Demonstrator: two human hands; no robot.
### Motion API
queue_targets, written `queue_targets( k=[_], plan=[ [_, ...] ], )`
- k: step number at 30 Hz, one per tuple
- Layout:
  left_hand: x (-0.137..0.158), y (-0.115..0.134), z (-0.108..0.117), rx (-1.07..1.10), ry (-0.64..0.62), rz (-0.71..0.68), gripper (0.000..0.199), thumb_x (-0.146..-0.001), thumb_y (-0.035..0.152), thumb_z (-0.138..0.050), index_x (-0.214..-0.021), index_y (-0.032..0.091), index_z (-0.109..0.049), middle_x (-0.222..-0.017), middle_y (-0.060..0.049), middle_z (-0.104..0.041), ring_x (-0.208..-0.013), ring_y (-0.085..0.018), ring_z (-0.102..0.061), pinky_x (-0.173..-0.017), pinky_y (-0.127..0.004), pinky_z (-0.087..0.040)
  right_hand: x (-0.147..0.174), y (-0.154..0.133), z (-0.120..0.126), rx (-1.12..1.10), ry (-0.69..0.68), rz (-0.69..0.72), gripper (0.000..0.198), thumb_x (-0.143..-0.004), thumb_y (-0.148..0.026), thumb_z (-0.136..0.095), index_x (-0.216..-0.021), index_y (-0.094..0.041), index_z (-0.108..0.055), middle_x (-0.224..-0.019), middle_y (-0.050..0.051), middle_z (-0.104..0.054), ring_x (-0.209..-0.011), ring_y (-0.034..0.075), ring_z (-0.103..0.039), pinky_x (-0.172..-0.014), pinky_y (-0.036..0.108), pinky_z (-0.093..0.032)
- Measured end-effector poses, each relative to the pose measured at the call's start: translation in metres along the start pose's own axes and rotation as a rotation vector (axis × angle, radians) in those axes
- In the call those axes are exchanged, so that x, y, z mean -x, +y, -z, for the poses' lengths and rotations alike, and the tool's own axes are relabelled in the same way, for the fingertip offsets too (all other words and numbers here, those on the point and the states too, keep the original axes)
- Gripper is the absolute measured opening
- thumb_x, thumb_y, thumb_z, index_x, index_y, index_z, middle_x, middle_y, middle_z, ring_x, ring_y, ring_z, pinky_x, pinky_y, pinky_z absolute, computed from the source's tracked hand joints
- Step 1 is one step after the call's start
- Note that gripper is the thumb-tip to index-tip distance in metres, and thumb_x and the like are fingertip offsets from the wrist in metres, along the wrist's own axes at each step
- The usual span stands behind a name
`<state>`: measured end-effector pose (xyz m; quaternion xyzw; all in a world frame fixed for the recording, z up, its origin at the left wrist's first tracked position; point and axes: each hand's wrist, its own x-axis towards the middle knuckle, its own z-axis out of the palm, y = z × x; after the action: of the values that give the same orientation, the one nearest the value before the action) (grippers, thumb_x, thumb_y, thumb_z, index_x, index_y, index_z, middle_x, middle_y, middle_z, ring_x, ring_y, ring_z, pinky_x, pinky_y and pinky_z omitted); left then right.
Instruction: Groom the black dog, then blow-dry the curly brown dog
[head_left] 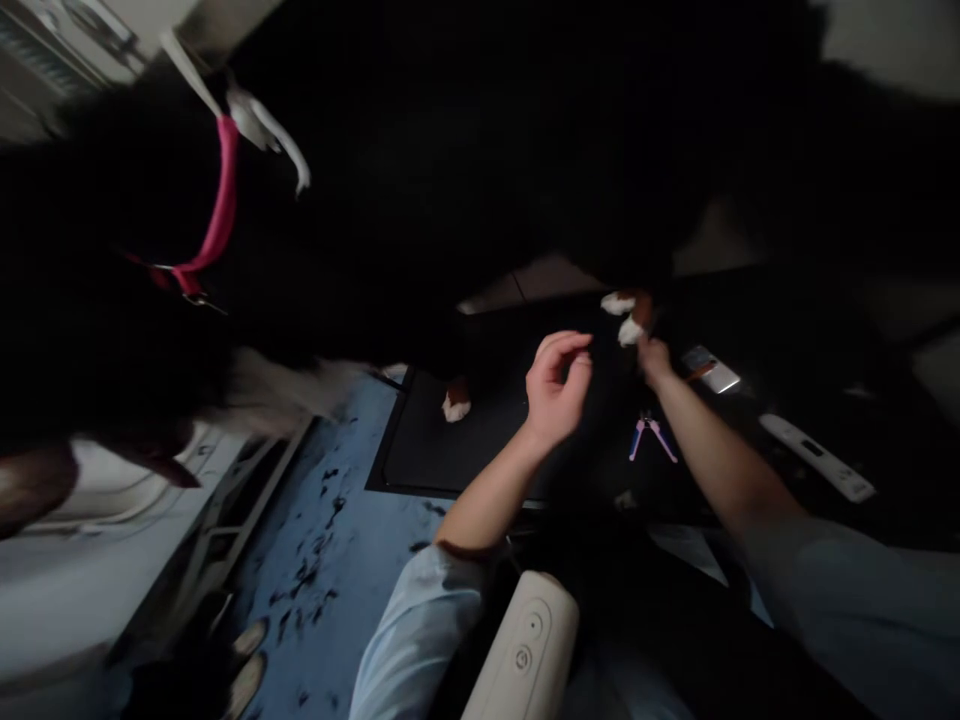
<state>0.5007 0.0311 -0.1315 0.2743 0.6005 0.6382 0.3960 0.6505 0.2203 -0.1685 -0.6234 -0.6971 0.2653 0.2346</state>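
Note:
A large black dog (450, 180) with a pink collar (223, 200) stands on a black-topped table (420, 455). My left hand (559, 385) is raised over the table, fingers curved and thumb apart, with nothing visible between them. At the dog's brown-and-white hind paw (631, 328), my right hand (654, 360) is closed around it; the fingers are dark and partly hidden. Below that hand lie pink-and-blue-handled nail clippers (651, 440). A front paw (455, 405) rests on the table to the left.
Right of my right forearm lie a shiny flat piece with a brown handle (716, 372) and a long white device (817, 457). A pale device with buttons (525, 650) stands close to me. Dark hair clumps (304, 575) litter the blue floor. Another person's shoes (247, 660) show lower left.

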Motion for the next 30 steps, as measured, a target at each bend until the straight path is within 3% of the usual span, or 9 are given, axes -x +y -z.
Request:
queue_targets(
  k=[3, 6, 10, 17, 21, 23, 26, 28, 30],
  plan=[
    [-0.011, -0.018, -0.020, 0.099, 0.076, 0.120, 0.047, -0.071, 0.040, -0.086, -0.107, 0.016, -0.068, -0.106, -0.011, -0.071, -0.099, -0.021, -0.068, -0.089, -0.034, -0.054, 0.077, 0.006, -0.007, -0.076, -0.119, 0.056, 0.036, -0.099, -0.030, -0.036, -0.067, -0.020, -0.051, -0.054, -0.001, -0.051, -0.054, 0.013, -0.050, -0.053, 0.024, -0.036],
    [0.000, -0.027, -0.024, 0.275, 0.061, 0.200, 0.055, -0.065, 0.041, -0.090, -0.106, 0.016, -0.063, -0.104, -0.010, -0.071, -0.086, -0.017, -0.069, -0.075, -0.028, -0.055, 0.150, 0.004, -0.010, -0.150, -0.341, 0.245, 0.033, -0.093, -0.039, -0.045, -0.064, -0.022, -0.045, -0.054, -0.004, -0.049, -0.052, 0.011, -0.046, -0.052, 0.022, -0.035],
    [0.028, -0.024, -0.004, 0.372, 0.036, 0.069, 0.051, -0.066, 0.051, -0.086, -0.091, 0.015, -0.060, -0.074, -0.001, -0.068, -0.056, -0.011, -0.064, -0.057, -0.023, -0.050, 0.208, 0.000, -0.006, -0.261, -0.542, 0.424, 0.038, -0.092, -0.047, -0.043, -0.063, -0.023, -0.038, -0.053, -0.006, -0.039, -0.050, 0.010, -0.036, -0.051, 0.024, -0.027],
    [0.072, -0.034, 0.055, 0.245, 0.114, -0.051, 0.045, -0.067, 0.054, -0.080, -0.078, 0.016, -0.059, -0.063, -0.001, -0.065, -0.055, -0.014, -0.064, -0.055, -0.024, -0.049, 0.252, -0.003, -0.025, -0.389, -0.525, 0.378, 0.046, -0.090, -0.056, -0.046, -0.059, -0.023, -0.035, -0.054, -0.007, -0.031, -0.053, 0.009, -0.031, -0.051, 0.024, -0.024],
    [0.093, -0.056, 0.091, 0.061, 0.312, -0.065, 0.036, -0.077, 0.049, -0.070, -0.068, 0.018, -0.055, -0.051, 0.005, -0.050, -0.045, -0.009, -0.049, -0.047, -0.021, -0.038, 0.250, -0.010, -0.029, -0.508, -0.321, 0.283, 0.045, -0.089, -0.060, -0.043, -0.063, -0.025, -0.035, -0.056, -0.007, -0.034, -0.054, 0.010, -0.032, -0.050, 0.024, -0.027],
    [0.104, -0.064, 0.100, 0.019, 0.332, -0.056, 0.032, -0.081, 0.047, -0.066, -0.072, 0.018, -0.057, -0.055, 0.005, -0.050, -0.049, -0.010, -0.048, -0.049, -0.021, -0.038, 0.247, -0.020, -0.030, -0.519, -0.257, 0.284, 0.042, -0.089, -0.058, -0.043, -0.065, -0.024, -0.039, -0.058, -0.006, -0.038, -0.056, 0.011, -0.036, -0.052, 0.024, -0.030],
    [0.115, -0.067, 0.097, 0.036, 0.227, -0.121, 0.028, -0.081, 0.045, -0.065, -0.088, 0.018, -0.061, -0.075, 0.000, -0.061, -0.065, -0.013, -0.055, -0.061, -0.024, -0.044, 0.254, -0.036, -0.038, -0.460, -0.461, 0.397, 0.037, -0.087, -0.053, -0.049, -0.067, -0.022, -0.046, -0.061, -0.005, -0.044, -0.058, 0.011, -0.041, -0.055, 0.025, -0.034],
    [0.116, -0.066, 0.093, -0.024, 0.220, -0.179, 0.027, -0.081, 0.044, -0.065, -0.083, 0.018, -0.060, -0.075, 0.000, -0.059, -0.068, -0.014, -0.053, -0.063, -0.025, -0.043, 0.262, -0.042, -0.046, -0.437, -0.603, 0.433, 0.035, -0.085, -0.051, -0.052, -0.066, -0.022, -0.048, -0.059, -0.005, -0.045, -0.057, 0.011, -0.041, -0.054, 0.024, -0.034],
    [0.113, -0.066, 0.094, -0.144, 0.274, -0.207, 0.030, -0.085, 0.044, -0.059, -0.068, 0.019, -0.052, -0.065, 0.001, -0.051, -0.063, -0.013, -0.047, -0.061, -0.026, -0.038, 0.266, -0.041, -0.051, -0.480, -0.553, 0.388, 0.037, -0.085, -0.053, -0.051, -0.066, -0.021, -0.049, -0.059, -0.005, -0.045, -0.057, 0.011, -0.040, -0.054, 0.024, -0.034]
  ],
)
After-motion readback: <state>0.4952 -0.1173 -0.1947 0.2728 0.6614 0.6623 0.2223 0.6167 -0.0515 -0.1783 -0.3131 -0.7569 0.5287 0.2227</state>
